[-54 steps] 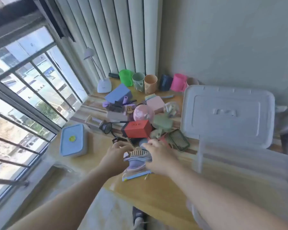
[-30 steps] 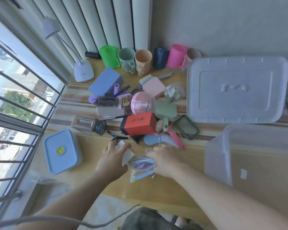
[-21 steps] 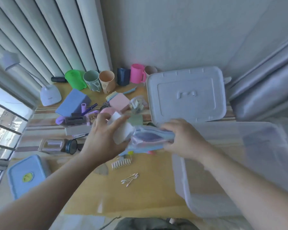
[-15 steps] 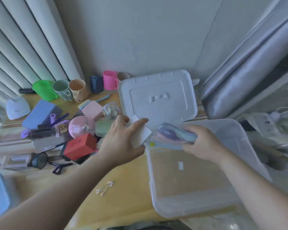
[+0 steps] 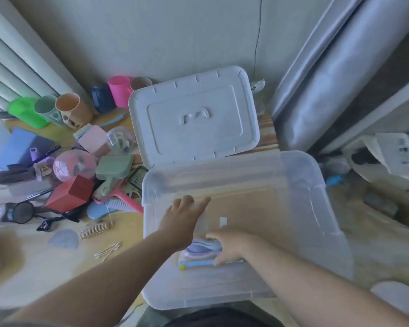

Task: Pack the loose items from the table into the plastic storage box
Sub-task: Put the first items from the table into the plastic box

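Pouch [image 5: 202,252] now inside box [image 5: 312,175]: right hand [image 5: 229,245] grips it, left hand [image 5: 181,220] open

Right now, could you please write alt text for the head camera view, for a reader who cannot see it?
Both hands reach into a clear plastic storage box: the right hand presses a bagged bundle onto its floor, the left hand open beside it. Its white lid lies behind; cups and clutter remain on the left of the table.

Head camera looks steeply down, close over the box [image 5: 316,185], edges blurred.
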Available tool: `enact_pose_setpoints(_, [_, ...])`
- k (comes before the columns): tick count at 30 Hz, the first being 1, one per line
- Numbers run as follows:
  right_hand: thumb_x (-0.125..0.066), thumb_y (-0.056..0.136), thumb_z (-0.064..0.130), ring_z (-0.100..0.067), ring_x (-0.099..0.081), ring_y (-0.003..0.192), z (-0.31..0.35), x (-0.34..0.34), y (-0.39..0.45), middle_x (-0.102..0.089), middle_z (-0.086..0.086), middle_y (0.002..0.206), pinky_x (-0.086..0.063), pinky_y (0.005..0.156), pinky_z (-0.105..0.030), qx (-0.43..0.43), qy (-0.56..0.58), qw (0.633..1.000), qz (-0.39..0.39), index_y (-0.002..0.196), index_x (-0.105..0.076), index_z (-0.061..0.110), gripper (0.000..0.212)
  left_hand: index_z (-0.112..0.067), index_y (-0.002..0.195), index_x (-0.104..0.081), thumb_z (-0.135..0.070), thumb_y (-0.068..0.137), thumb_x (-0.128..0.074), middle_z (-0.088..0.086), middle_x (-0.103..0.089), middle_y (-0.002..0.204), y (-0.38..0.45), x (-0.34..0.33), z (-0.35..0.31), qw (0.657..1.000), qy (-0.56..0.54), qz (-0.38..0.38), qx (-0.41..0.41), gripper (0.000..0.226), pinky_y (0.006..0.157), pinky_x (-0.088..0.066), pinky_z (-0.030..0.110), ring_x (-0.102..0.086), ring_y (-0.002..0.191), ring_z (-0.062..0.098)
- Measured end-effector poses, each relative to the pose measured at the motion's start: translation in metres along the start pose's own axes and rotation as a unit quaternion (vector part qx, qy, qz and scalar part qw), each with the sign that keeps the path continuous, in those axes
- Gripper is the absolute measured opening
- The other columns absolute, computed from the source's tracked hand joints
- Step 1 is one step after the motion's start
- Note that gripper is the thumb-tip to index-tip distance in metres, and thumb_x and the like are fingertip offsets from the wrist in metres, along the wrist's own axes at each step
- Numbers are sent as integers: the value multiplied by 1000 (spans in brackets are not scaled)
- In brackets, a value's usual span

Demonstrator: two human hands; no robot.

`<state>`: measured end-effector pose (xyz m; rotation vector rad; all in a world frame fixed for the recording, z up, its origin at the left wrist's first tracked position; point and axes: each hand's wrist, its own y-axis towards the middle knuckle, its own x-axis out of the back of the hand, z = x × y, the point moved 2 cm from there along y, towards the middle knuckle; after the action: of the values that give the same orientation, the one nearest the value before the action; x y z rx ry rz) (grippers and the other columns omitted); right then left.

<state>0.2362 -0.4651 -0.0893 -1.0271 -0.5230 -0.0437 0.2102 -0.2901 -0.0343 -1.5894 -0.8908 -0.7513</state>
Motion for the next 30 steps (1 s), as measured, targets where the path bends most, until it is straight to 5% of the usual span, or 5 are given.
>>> enact_pose_setpoints(8, [-74,79,37,-31,-54,132,-19,17,4,-40,-5,150,-50,106,-44,12,80,987,-136,163,-18,42,101,-26,159,-12,-16,90,-60,18,-45,140,17,-26,-7,979,-118,130,107,85,100,-48,47,-50,123,39])
enact_pose_setpoints(14, [-79,78,34,-28,-50,136,-10,20,12,-36,0,155,-47,108,-43,66,101,963,-239,159,-24,38,98,-17,99,-53,-26,95,-45,14,-59,104,13,-9,-13,835,-492,40,244,13,56,-56,37,-59,85,33])
enact_pose_setpoints(25, [-81,68,42,-24,-60,122,-13,30,11,-37,6,143,-56,93,-44,57,64,970,-226,144,-36,40,88,-23,113,-53,-47,95,-52,13,-61,110,8,-18,-14,718,-604,-68,340,29,59,-60,37,-68,87,34])
enact_pose_setpoints(27, [-80,70,39,-28,-63,108,-20,35,17,-40,3,128,-59,81,-45,-8,65,965,-256,133,-38,42,76,-17,112,-44,-39,97,-50,12,-53,116,4,-26,-15,761,-536,-99,353,27,83,-56,47,-60,100,36])
enact_pose_setpoints(30, [-78,75,39,-29,-60,99,-18,42,28,-39,1,123,-56,72,-39,-85,51,957,-274,136,-32,43,76,-9,125,-48,-22,96,-49,16,-52,124,-3,-38,-27,921,-311,-5,234,32,99,-46,47,-54,114,39])
